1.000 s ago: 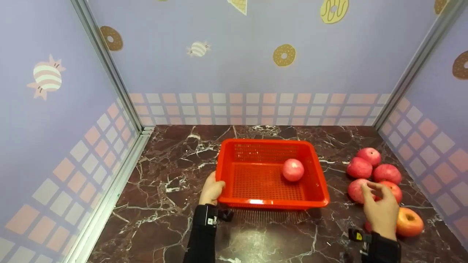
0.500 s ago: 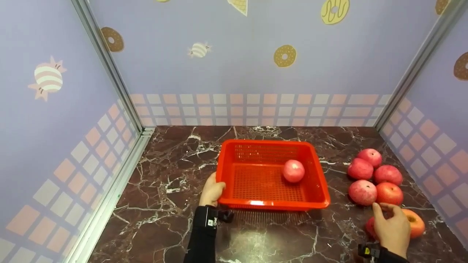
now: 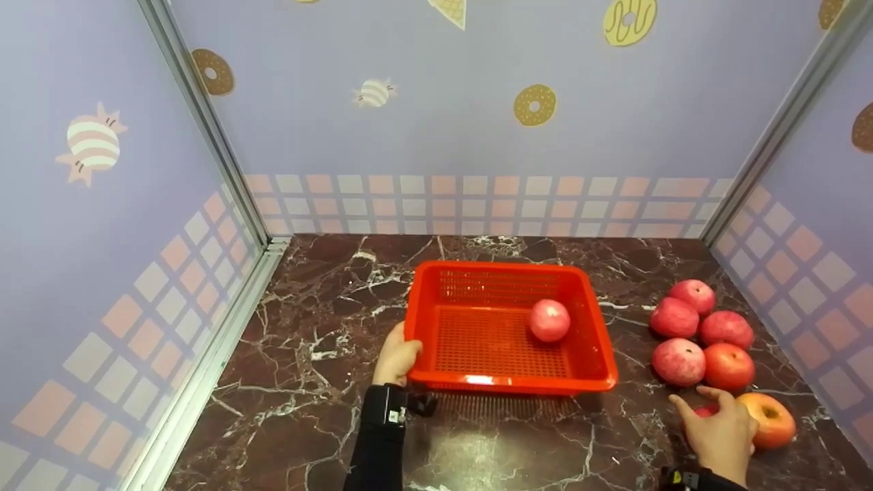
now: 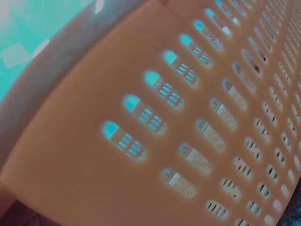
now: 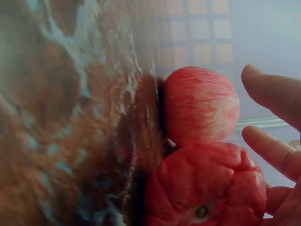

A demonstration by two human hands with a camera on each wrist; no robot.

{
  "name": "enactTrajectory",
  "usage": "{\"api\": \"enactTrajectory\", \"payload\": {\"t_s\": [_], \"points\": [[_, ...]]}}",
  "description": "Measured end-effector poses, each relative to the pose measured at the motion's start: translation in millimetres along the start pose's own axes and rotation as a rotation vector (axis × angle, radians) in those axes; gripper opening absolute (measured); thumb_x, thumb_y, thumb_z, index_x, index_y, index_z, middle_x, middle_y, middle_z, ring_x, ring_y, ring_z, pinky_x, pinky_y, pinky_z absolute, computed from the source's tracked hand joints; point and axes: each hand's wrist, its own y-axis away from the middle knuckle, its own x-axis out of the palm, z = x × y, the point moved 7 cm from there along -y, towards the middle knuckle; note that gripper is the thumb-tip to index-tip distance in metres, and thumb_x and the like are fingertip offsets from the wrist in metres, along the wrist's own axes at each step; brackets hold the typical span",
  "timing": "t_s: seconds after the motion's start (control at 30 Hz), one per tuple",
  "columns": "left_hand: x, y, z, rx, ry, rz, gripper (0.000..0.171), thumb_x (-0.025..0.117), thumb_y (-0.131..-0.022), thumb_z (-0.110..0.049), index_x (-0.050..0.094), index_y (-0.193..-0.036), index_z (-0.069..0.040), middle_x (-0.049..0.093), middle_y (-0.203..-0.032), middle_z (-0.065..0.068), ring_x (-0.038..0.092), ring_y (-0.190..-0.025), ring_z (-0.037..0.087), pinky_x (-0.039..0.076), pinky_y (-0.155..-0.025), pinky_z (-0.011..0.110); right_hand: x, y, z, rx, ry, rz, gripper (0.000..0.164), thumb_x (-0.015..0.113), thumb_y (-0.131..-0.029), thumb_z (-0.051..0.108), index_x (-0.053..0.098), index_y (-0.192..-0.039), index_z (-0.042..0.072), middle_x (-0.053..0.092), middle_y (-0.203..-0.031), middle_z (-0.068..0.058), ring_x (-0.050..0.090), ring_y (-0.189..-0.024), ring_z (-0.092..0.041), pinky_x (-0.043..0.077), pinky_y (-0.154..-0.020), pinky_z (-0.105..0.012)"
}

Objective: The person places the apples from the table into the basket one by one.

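Note:
A red plastic basket [image 3: 477, 383] with slotted walls stands on the table, one pink-red apple [image 3: 550, 320] inside near its right wall. My left hand [image 3: 397, 356] grips the basket's left rim, thumb over the edge. In the left wrist view, the basket wall [image 4: 94, 155] fills most of the picture. At the right, my right hand [image 3: 721, 431] reaches over a red apple [image 3: 706, 410], mostly hidden under it. The right wrist view shows this wrinkled red apple [image 5: 207, 183] close up, fingers spread beside and behind it. A yellow-red apple [image 3: 769, 420] lies just right of that hand.
Several more apples, including a mottled one [image 3: 678, 362] and a bright red one [image 3: 729, 366], lie in a cluster beyond the right hand. The dark marbled tabletop [image 3: 327, 300] is bounded by patterned walls [image 3: 450, 123] at the back and both sides.
My right hand has drawn back from the mottled apple toward the front, then settled over the red apple beside the yellow-red one. The left hand keeps its grip on the basket.

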Motion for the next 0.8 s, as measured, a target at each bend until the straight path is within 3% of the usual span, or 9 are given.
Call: {"api": "enactTrajectory", "payload": {"t_s": [0.1,0.2,0.37,0.57,0.8], "points": [[-0.5,0.3,0.0,-0.002,0.001,-0.001,0.070,0.044,-0.079,0.014,0.040,-0.149,0.008,0.053,-0.140,0.036,0.059,-0.120,0.052,0.053,-0.097,0.060,5.6,1.3,2.4,-0.070,-0.009,-0.002,0.056,0.079,-0.086,0.027,0.060,-0.128,-0.004,0.053,-0.135,-0.036,0.037,-0.128,-0.056,0.027,-0.107,-0.066],[-0.3,0.3,0.0,0.002,-0.004,0.001,0.069,0.044,-0.079,0.013,0.040,-0.148,0.008,0.053,-0.140,0.036,0.059,-0.120,0.052,0.054,-0.097,0.060,13.9,0.5,2.6,-0.104,0.028,0.049,0.058,0.081,-0.085,0.026,0.059,-0.128,-0.006,0.054,-0.133,-0.038,0.042,-0.120,-0.055,0.028,-0.105,-0.062],[-0.5,-0.3,0.2,0.015,-0.004,-0.002,0.070,0.044,-0.079,0.013,0.040,-0.148,0.009,0.053,-0.140,0.036,0.059,-0.120,0.052,0.054,-0.096,0.059,21.0,-5.0,-1.5,-0.063,0.116,0.160,0.073,0.080,-0.085,0.041,0.054,-0.135,-0.004,0.048,-0.137,-0.041,0.042,-0.120,-0.061,0.033,-0.104,-0.067],[-0.9,0.7,-0.6,0.017,-0.010,-0.010,0.072,0.044,-0.077,0.014,0.039,-0.149,0.009,0.053,-0.140,0.035,0.059,-0.119,0.050,0.054,-0.096,0.058,21.3,-5.4,-8.4,-0.005,0.187,0.272,0.097,0.079,-0.079,0.060,0.042,-0.142,-0.003,0.037,-0.137,-0.046,0.033,-0.124,-0.068,0.035,-0.104,-0.075],[0.0,1.7,-2.5,0.024,-0.011,-0.009,0.071,0.044,-0.077,0.014,0.042,-0.147,0.009,0.054,-0.139,0.034,0.060,-0.116,0.046,0.053,-0.096,0.058,19.8,-4.3,-7.8,0.005,0.178,0.251,0.078,0.078,-0.083,0.041,0.044,-0.138,-0.003,0.037,-0.135,-0.046,0.033,-0.121,-0.067,0.038,-0.099,-0.072]]}}
